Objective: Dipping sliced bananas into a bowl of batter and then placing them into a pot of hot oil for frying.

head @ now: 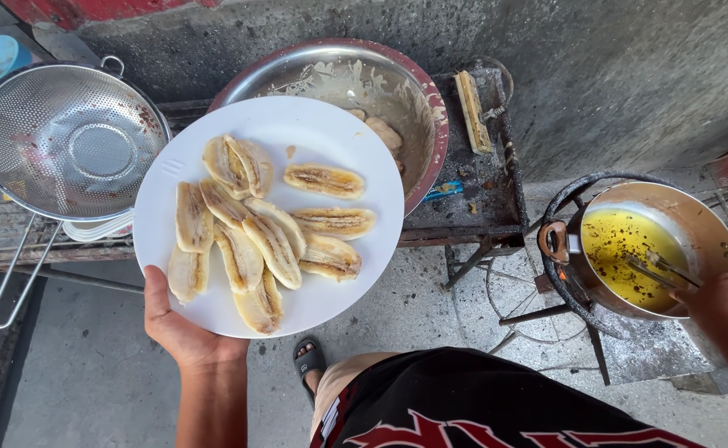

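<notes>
**Onlooker:** What is in your left hand there, over the grill?

**Me:** My left hand (183,328) is spread flat under a white plate (331,282), thumb hooked over the rim at about seven o'clock. The plate hangs in the air, in front of the steel bowl (405,83) smeared with batter, with the metal strainer (69,141) at its nine o'clock.

**Onlooker:** And the load?

**Me:** Split banana halves (264,224), about a dozen, heaped from the centre toward eight o'clock. By my reckoning they are soft and a little wet, so they would bruise under a pinch and slide if the plate tips. The plate itself looks stiff, smooth and light; the weight sits on my side, which suits a palm underneath rather than a grip on the far edge.

**Onlooker:** Your other hand?

**Me:** My right hand (725,303) is at four o'clock from the pot (696,224), fingers closed on thin metal tongs (662,270) whose tips reach over the yellow oil (629,249). The pot sits on a ring stand (575,199) at three o'clock from the plate, well apart from it.

**Onlooker:** How would you lift one piece?

**Me:** Under its belly, near the middle, I judge; the ends look ready to tear.
</notes>
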